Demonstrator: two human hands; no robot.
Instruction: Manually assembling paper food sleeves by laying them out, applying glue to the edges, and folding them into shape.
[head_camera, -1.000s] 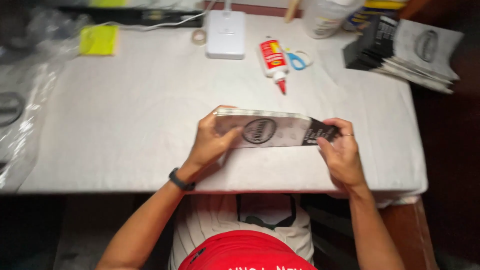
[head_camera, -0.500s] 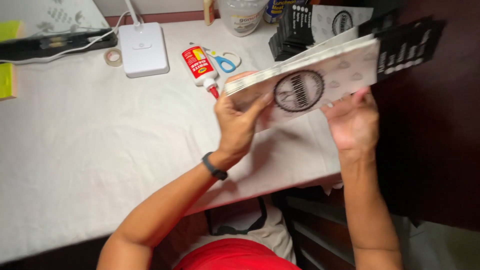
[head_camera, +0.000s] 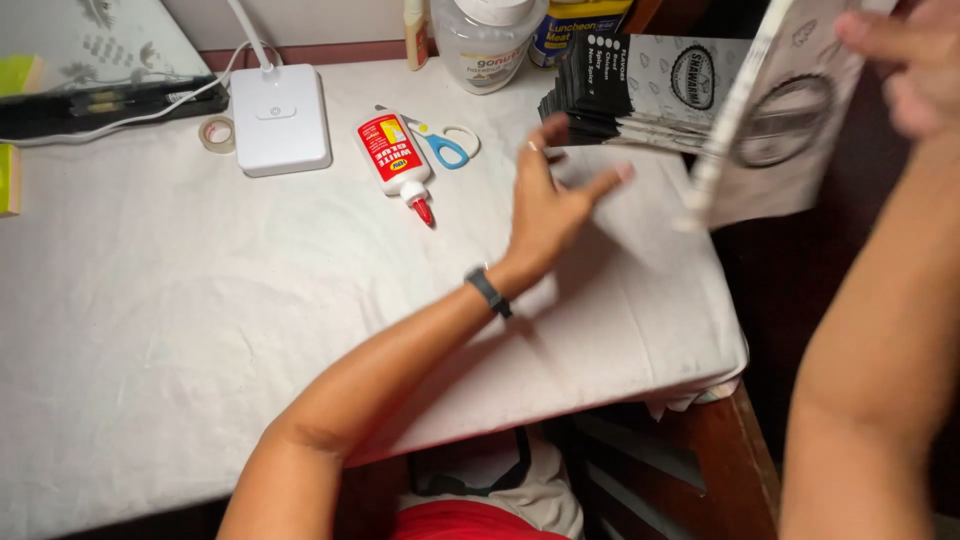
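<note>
Pinching a printed pouch at the upper right of the frame, my right hand lifts it off the table. My left hand hovers open mid-frame, fingers spread, near the stack of pouches.

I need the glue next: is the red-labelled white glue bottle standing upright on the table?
No, the red-labelled white glue bottle lies flat on the white tablecloth, red cap toward the camera.
</note>
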